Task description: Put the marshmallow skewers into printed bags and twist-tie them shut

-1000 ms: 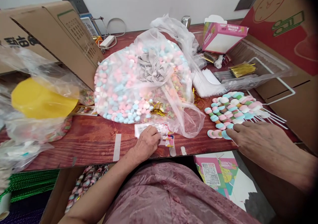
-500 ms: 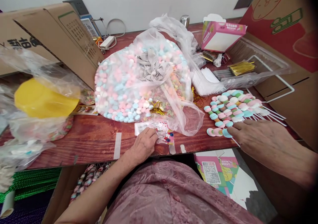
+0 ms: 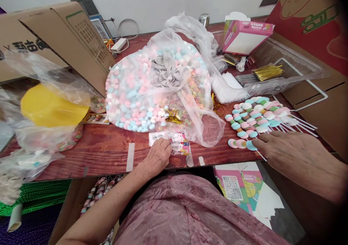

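Note:
My left hand (image 3: 158,153) rests at the table's front edge, its fingers curled down on a small printed clear plastic bag (image 3: 181,147) lying flat. At the right, my right hand (image 3: 285,147) has its fingertips closed at the stick end of a marshmallow skewer (image 3: 240,144), which lies on the table. Just behind it is a pile of similar pink, blue and white marshmallow skewers (image 3: 257,116), their white sticks pointing right. A big clear bag of loose marshmallows (image 3: 130,92) stands in the middle, with a grey crumpled cloth (image 3: 168,73) on top.
A clear plastic tray (image 3: 296,73) with gold twist ties (image 3: 268,73) stands behind the skewers, beside a pink carton (image 3: 247,36). Cardboard boxes flank both sides. A yellow bowl-like thing (image 3: 53,107) in plastic lies left. White power adapter (image 3: 119,45) sits at the back.
The whole view has shifted slightly to the right in the picture. Both hands stay in nearly the same places, the left on the plastic bag and the right at the marshmallow skewer.

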A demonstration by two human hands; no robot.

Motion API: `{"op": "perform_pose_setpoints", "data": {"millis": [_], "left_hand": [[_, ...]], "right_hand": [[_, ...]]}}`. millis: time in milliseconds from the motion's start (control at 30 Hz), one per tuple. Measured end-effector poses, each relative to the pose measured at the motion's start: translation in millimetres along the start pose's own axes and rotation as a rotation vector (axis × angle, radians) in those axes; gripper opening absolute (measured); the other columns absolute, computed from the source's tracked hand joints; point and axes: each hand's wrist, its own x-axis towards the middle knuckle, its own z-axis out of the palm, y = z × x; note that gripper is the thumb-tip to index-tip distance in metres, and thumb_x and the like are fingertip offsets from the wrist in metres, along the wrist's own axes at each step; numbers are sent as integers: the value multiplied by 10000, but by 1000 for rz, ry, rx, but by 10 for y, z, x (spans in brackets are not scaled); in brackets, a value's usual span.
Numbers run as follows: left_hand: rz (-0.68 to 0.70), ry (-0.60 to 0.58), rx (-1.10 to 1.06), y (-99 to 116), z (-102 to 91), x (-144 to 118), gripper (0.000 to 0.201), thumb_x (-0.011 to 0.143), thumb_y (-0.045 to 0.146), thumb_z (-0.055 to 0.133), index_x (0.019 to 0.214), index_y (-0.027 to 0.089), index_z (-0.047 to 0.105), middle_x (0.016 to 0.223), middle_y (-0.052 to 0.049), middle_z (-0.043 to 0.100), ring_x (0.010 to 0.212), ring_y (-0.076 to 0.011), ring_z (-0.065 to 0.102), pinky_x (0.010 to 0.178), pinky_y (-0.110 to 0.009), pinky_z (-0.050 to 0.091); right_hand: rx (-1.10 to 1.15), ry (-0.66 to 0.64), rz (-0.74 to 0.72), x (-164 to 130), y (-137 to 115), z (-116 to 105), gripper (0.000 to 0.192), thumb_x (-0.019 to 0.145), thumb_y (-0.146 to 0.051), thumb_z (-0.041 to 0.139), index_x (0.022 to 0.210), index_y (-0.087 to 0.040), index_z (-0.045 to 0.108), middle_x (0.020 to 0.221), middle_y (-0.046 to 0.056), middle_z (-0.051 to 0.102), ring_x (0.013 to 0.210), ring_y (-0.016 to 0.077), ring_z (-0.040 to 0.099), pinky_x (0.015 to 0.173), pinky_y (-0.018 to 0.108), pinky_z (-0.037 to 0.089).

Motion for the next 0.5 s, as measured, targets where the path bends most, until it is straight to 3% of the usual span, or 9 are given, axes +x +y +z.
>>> {"op": "perform_pose_setpoints", "data": {"millis": [267, 400, 500], "left_hand": [[-49, 134, -346, -135, 55, 11, 186, 916, 155, 526, 734, 182, 502, 728, -27, 533, 713, -163, 507, 655, -272, 418], [-173, 75, -469, -184, 35, 33, 180, 889, 201, 605, 734, 179, 516, 710, 0, 542, 685, -141, 513, 632, -248, 399], [-215, -46, -479, -207, -28, 77, 145, 878, 210, 623, 747, 168, 575, 725, -8, 587, 693, -141, 539, 653, -250, 413]], "right_hand": [[3, -31, -3, 0, -6, -89, 277, 817, -13, 500, 851, -196, 704, 862, 100, 738, 802, 281, 710, 629, 373, 510], [2, -72, 25, 10, -10, -117, 272, 829, -24, 511, 883, -200, 711, 903, 104, 742, 844, 287, 710, 655, 374, 511], [5, -81, 40, 8, -10, -115, 306, 851, -17, 471, 893, -202, 712, 910, 100, 743, 857, 285, 711, 665, 368, 500]]}}
